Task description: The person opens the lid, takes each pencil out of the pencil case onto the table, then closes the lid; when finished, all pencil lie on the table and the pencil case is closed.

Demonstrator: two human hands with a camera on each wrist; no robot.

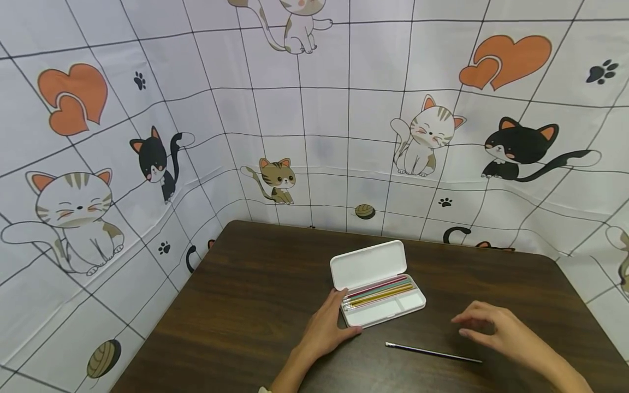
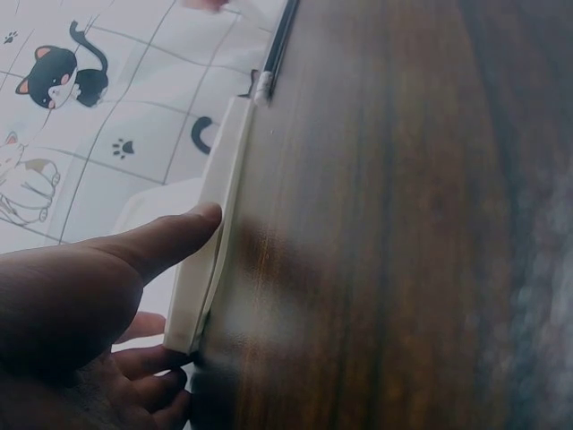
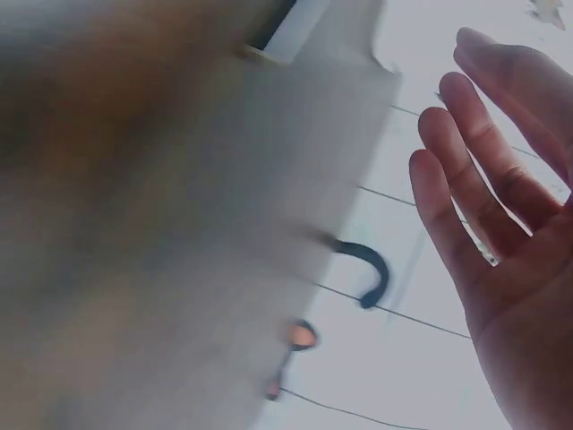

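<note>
A white pencil case point(image 1: 373, 313) lies on the table with its lid point(image 1: 368, 266) raised at the back. Inside are several pencils point(image 1: 380, 293) in red, green and yellow tones, side by side. My left hand point(image 1: 321, 330) holds the case at its left end; in the left wrist view the thumb lies against the front wall and the fingers bend round the end. A dark pencil point(image 1: 432, 352) with a pale end rests on the table in front of the case. Beyond its right end hovers my right hand point(image 1: 506, 330), fingers loosely bent and holding nothing.
The dark brown wooden table point(image 1: 255, 284) ends at a white cloth backdrop point(image 1: 324, 114) printed with grid lines, cats and hearts. The cloth stands along the back and both sides.
</note>
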